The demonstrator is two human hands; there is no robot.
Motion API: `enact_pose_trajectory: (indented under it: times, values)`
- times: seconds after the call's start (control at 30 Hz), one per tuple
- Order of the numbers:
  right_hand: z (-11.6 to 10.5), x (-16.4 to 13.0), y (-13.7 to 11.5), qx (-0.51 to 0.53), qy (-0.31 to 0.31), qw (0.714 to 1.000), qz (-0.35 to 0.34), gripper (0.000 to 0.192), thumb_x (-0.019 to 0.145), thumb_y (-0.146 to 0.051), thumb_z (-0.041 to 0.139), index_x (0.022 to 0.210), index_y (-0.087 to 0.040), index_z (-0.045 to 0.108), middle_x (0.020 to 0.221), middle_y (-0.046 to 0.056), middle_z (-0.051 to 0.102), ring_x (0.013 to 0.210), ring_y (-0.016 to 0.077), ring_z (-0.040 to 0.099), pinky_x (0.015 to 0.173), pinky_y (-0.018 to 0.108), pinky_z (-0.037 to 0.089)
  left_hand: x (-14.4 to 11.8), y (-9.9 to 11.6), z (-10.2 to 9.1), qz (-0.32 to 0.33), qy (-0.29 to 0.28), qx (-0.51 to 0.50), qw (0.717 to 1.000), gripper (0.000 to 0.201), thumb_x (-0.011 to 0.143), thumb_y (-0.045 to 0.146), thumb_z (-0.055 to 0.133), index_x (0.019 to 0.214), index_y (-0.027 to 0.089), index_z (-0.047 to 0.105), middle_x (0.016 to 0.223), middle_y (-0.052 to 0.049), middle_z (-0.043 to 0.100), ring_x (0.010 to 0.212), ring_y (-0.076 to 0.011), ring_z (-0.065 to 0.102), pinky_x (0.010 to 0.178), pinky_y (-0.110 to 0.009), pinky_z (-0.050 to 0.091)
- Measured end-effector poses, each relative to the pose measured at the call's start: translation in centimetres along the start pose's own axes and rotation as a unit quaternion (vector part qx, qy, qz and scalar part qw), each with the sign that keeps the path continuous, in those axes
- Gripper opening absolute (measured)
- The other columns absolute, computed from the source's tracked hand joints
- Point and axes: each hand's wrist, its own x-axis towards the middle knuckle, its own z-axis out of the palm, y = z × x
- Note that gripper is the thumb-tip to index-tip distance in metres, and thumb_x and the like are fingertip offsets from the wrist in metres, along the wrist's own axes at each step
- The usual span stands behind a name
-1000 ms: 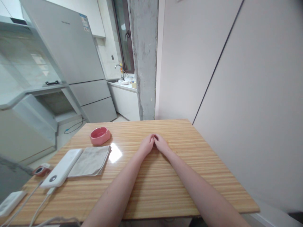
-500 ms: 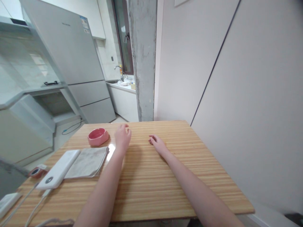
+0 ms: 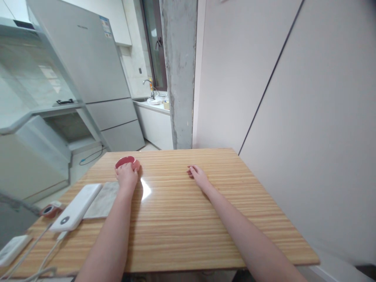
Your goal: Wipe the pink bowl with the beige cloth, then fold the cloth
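The fingers of the left hand bend over the near rim of the red dish, the thumb toward its right side; the fingertips are partly hidden, so whether they grip it firmly I cannot tell. The right hand rests well to the right of the dish, palm inward, its fingers loosely curled and slightly parted. The dish sits upright on the wood-grain table, near its far left corner. On the near side of the dish lies a folded grey cloth, partly covered from view by the left forearm. Farther left and nearer than the dish, a white power bank lies along the cloth's left edge, with a white cable plugged into its near end. Left of these, relative to the dish, are a reddish ring-shaped object and a white power strip. Beyond the dish stands a grey fridge.
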Motion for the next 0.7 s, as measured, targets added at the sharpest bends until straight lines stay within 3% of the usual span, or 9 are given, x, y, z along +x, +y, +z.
enact_pose_trajectory:
  times: [0.07, 0.17, 0.27, 0.37, 0.5, 0.7]
  values:
    - [-0.1, 0.0, -0.3, 0.0, 0.036, 0.999, 0.004, 0.035, 0.076, -0.051, 0.052, 0.088, -0.02, 0.06, 0.078, 0.005, 0.065, 0.07, 0.0167, 0.061, 0.059, 0.029, 0.049, -0.2, 1.7, 0.5, 0.05, 0.019, 0.012, 0.999, 0.012, 0.079, 0.018, 0.051, 0.087, 0.012, 0.058, 0.102, -0.016, 0.062, 0.108, -0.0333, 0.05, 0.097, -0.051, 0.033]
    - [-0.4, -0.2, -0.8, -0.02, 0.096, 0.995, -0.021, 0.036, 0.078, -0.051, 0.049, 0.092, -0.02, 0.06, 0.091, 0.008, 0.066, 0.082, 0.0195, 0.061, 0.064, 0.031, 0.051, -1.5, 5.5, 1.8, 0.163, -0.007, -0.02, 0.986, 0.01, 0.081, 0.02, 0.051, 0.087, 0.017, 0.059, 0.096, -0.012, 0.064, 0.099, -0.0274, 0.053, 0.091, -0.042, 0.04]
    - [-0.6, -0.6, -1.4, -0.056, 0.132, 0.985, -0.094, 0.036, 0.081, -0.048, 0.049, 0.099, -0.019, 0.06, 0.106, 0.01, 0.064, 0.098, 0.0217, 0.059, 0.079, 0.036, 0.05, -3.7, 9.7, 2.9, 0.265, -0.068, -0.091, 0.958, 0.007, 0.081, 0.019, 0.052, 0.076, 0.02, 0.056, 0.087, -0.009, 0.064, 0.091, -0.0248, 0.054, 0.084, -0.04, 0.042]
    - [-0.5, -1.0, -1.8, -0.069, 0.129, 0.977, -0.153, 0.039, 0.083, -0.044, 0.051, 0.113, -0.02, 0.057, 0.121, 0.011, 0.057, 0.112, 0.0222, 0.053, 0.093, 0.038, 0.046, -5.8, 12.6, 3.2, 0.311, -0.139, -0.131, 0.931, 0.004, 0.078, 0.016, 0.056, 0.076, 0.019, 0.056, 0.086, -0.007, 0.063, 0.09, -0.0222, 0.054, 0.082, -0.036, 0.044]
    - [-0.2, -1.1, -1.7, -0.032, 0.086, 0.982, -0.167, 0.037, 0.082, -0.037, 0.052, 0.115, -0.022, 0.057, 0.123, 0.01, 0.056, 0.114, 0.0212, 0.054, 0.097, 0.038, 0.045, -7.2, 13.7, 3.1, 0.339, -0.198, -0.136, 0.909, 0.006, 0.077, 0.014, 0.058, 0.074, 0.019, 0.057, 0.086, -0.005, 0.063, 0.091, -0.0209, 0.053, 0.084, -0.034, 0.044]
    - [0.0, -0.7, -1.3, -0.008, 0.05, 0.986, -0.158, 0.029, 0.079, -0.031, 0.054, 0.104, -0.02, 0.061, 0.112, 0.009, 0.062, 0.105, 0.0206, 0.059, 0.096, 0.038, 0.047, -6.9, 12.8, 3.6, 0.368, -0.196, -0.102, 0.903, 0.005, 0.078, 0.015, 0.058, 0.076, 0.019, 0.057, 0.087, -0.006, 0.064, 0.092, -0.0213, 0.052, 0.086, -0.035, 0.043]
